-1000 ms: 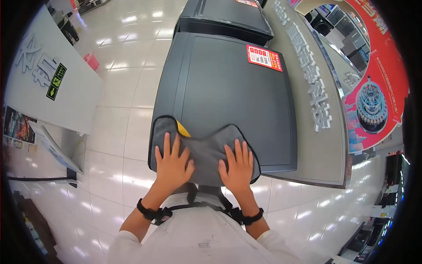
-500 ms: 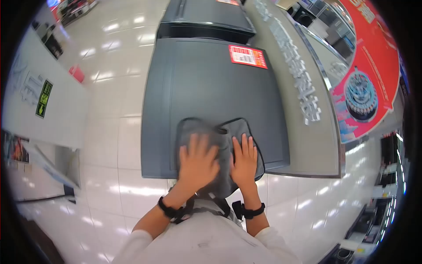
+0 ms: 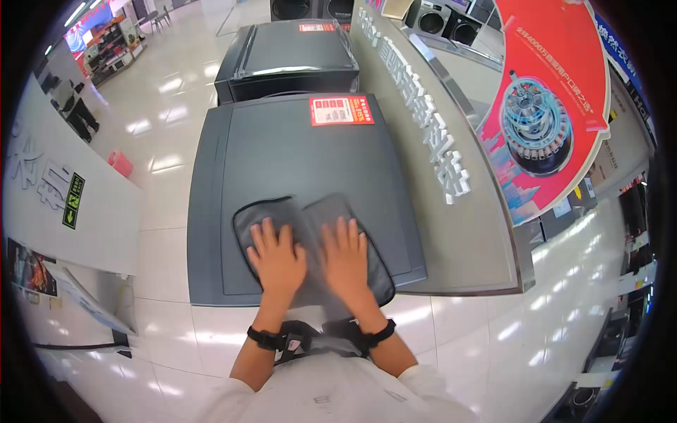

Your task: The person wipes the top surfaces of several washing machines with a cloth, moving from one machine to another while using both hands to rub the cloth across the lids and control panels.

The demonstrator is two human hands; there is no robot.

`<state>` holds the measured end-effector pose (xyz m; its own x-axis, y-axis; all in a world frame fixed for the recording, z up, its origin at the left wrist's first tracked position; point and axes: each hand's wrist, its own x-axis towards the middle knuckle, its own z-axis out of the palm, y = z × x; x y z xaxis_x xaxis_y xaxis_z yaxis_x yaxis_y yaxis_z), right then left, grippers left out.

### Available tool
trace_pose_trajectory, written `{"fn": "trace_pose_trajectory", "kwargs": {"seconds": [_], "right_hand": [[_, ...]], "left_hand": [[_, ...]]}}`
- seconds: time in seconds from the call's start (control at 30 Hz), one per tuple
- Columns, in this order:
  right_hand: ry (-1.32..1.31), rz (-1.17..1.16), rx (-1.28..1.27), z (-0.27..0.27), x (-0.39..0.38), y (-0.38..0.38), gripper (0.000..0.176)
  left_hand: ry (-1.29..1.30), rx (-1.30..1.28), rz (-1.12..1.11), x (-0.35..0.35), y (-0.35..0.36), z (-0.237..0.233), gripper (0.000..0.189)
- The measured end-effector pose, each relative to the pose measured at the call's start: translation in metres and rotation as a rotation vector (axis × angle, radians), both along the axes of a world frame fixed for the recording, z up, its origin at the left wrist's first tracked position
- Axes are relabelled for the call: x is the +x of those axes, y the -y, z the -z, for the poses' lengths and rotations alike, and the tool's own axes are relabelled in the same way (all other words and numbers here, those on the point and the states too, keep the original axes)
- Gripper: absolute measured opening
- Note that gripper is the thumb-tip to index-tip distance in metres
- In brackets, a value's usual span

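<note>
A dark grey cloth with black edging [image 3: 381, 278] lies on the flat dark grey top of a boxy appliance [image 3: 310, 158], near its front edge. My left hand [image 3: 278, 261] rests flat on the cloth's left part, fingers spread. On the right part, my right hand [image 3: 345, 261] also lies flat with its fingers stretched out, slightly blurred. Both palms hide much of the cloth, and its middle is smeared by motion. The lower end of the cloth hangs over the front edge towards my body.
Behind the appliance stands a second dark one [image 3: 296, 53]. A red and white label [image 3: 342, 111] sits at the far edge of the top. Along the right runs a grey ledge with raised silver letters [image 3: 451, 183], beside a red display board [image 3: 543, 42]. A white panel [image 3: 92, 204] stands left.
My view has tilted up and turned, so the appliance sits further left and lower. My hands are slightly closer together on the cloth, whose left edge has shifted a little left on the top.
</note>
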<state>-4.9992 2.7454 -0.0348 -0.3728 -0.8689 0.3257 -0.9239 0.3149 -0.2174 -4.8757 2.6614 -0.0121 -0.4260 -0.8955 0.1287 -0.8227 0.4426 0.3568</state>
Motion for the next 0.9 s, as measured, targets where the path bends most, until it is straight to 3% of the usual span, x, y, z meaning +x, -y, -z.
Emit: {"fn": "trace_pose_trajectory", "kwargs": {"seconds": [0.07,0.3,0.43,0.5,0.6,0.7,0.9], "right_hand": [[0.101,-0.037,-0.007,-0.009,-0.002,-0.022,0.054],[0.083,0.177,0.007,-0.010,-0.077,-0.060,0.057],[0.040,0.137,0.028,-0.005,-0.052,-0.040,0.057],[0.056,0.030,0.019,-0.010,-0.025,-0.028,0.057],[0.088,-0.169,-0.004,-0.015,0.019,-0.025,0.055],[0.088,-0.214,0.055,-0.023,0.020,-0.039,0.056],[0.073,0.174,0.152,-0.009,-0.016,-0.034,0.061]], "left_hand": [[-0.038,-0.071,-0.035,0.001,-0.004,0.012,0.051],[-0.093,0.068,0.456,-0.021,-0.012,-0.005,0.049],[-0.191,-0.073,0.106,-0.034,-0.012,0.013,0.047],[-0.100,-0.124,0.011,-0.009,-0.009,0.012,0.049],[-0.001,-0.088,-0.046,0.041,-0.009,0.003,0.053],[0.036,-0.109,-0.043,0.095,-0.009,0.014,0.053],[-0.122,-0.069,0.043,0.075,-0.004,-0.012,0.053]]}}
